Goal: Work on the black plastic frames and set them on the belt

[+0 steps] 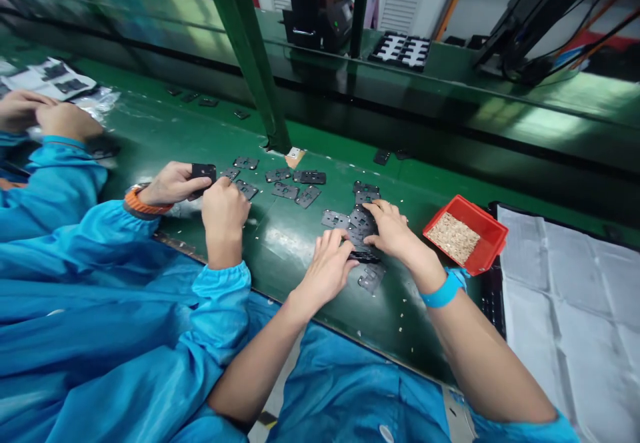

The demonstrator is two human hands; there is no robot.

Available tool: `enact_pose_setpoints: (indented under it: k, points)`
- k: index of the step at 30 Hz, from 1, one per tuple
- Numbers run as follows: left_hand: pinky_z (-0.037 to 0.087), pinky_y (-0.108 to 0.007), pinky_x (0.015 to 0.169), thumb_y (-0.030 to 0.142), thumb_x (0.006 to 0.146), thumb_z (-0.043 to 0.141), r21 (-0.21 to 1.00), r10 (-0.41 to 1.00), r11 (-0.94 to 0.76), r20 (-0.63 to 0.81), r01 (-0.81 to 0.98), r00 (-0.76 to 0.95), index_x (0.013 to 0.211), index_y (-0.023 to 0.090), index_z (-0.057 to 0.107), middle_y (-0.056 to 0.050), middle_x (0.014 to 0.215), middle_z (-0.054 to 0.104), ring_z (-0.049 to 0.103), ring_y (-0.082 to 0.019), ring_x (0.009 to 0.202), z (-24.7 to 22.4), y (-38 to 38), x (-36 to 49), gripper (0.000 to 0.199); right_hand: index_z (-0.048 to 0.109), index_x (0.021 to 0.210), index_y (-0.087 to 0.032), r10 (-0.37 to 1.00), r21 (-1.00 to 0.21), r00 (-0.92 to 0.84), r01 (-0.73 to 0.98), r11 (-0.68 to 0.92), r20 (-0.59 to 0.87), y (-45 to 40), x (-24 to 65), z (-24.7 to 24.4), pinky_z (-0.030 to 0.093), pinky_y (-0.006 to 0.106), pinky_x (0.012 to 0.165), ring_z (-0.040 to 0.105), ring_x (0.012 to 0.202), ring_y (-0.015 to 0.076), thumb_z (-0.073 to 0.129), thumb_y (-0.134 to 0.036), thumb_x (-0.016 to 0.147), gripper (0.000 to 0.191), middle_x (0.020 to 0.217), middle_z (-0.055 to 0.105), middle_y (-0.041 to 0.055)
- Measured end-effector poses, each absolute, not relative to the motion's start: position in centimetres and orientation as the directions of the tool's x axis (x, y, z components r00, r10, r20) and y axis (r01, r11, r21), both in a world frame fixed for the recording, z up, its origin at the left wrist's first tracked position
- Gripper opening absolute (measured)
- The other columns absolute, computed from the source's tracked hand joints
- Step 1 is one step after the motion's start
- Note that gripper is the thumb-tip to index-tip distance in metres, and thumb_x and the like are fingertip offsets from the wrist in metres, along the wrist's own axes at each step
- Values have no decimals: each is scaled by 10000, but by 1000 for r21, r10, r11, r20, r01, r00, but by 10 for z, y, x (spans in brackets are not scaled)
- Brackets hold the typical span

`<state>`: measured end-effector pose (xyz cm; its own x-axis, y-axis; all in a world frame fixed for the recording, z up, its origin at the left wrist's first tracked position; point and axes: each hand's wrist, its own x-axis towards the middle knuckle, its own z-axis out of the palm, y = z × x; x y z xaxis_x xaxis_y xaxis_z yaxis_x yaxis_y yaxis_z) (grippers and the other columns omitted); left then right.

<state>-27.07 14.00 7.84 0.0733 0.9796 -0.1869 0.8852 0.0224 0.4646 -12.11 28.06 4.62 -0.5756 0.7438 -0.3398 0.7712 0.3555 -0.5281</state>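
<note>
Several flat dark plates with cut-outs [361, 224] lie overlapping in a pile on the green bench. My left hand [327, 266] is at the pile's left front side, its fingers curved and touching the edge of stacked plates. At the right side of the pile, my right hand [391, 228] rests with thumb and forefinger spread apart over the plates. One greyish plate [371, 278] lies nearer the front edge. The fingertips partly cover the pile, so what is under them is hard to make out.
A red bin [489, 246] of small tan pieces stands right of my hands, beside a black tray with white sheets [565, 283]. Co-workers in blue sleeves [223, 296] sit left; one holds a black part [204, 175]. A green post [250, 56] rises behind.
</note>
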Motion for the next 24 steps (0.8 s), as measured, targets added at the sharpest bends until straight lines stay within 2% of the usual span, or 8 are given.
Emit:
enact_pose_setpoints:
  k: [2,4,10,13,17,19,24]
  points:
    - [457,-512,1057,198,957,733,454,980,17,-183,891,75,1067,188,648,-139,1446,516,462,-340,1329,78,148,-274,139,514,1514,-276,715,-501,-584,783,370,-385,292,-129,38,480,601,1036,477,1372,458,943,-137,644,980,1525,476,163]
    - [443,-540,1094,208,934,768,444,978,5,-189,896,88,1042,185,667,-147,1522,466,411,-364,1404,79,157,-277,150,517,1514,-271,686,-486,-597,783,388,-415,297,-133,34,495,559,1004,527,1306,444,961,-127,610,1017,1474,490,173]
    - [419,-559,1141,239,884,834,464,959,-44,-229,885,168,1035,186,643,-154,1605,418,365,-377,1483,79,182,-286,250,621,1317,-189,600,-521,-665,737,431,-444,298,-131,37,513,353,880,657,1031,276,830,-95,760,602,1174,606,125]
    - [430,-526,1119,219,860,854,502,954,-53,-229,863,192,1101,207,581,-147,1560,469,427,-347,1448,78,191,-288,364,651,1221,-164,586,-542,-683,719,434,-436,296,-128,42,508,319,855,674,1013,257,769,-27,767,489,1167,633,126]
    - [450,-486,1069,186,838,855,535,953,-47,-229,843,199,1340,219,444,-146,1480,541,515,-328,1357,79,198,-287,650,660,1179,-165,575,-602,-717,675,427,-395,290,-125,50,498,295,889,695,1092,259,704,44,767,464,1165,722,108]
    - [454,-483,1057,175,867,814,538,934,-62,-264,840,239,1351,218,435,-125,1397,603,561,-321,1298,79,200,-286,615,659,1173,-165,584,-632,-724,655,414,-367,285,-122,55,496,292,898,702,1117,263,698,33,788,435,1171,754,105]
    - [464,-480,1054,90,938,659,511,915,-79,-303,856,265,1221,211,493,-91,1243,657,621,-300,1213,83,193,-280,350,682,1143,-169,610,-689,-732,611,390,-303,265,-104,69,518,329,912,727,1079,266,631,-66,934,239,1133,782,108]
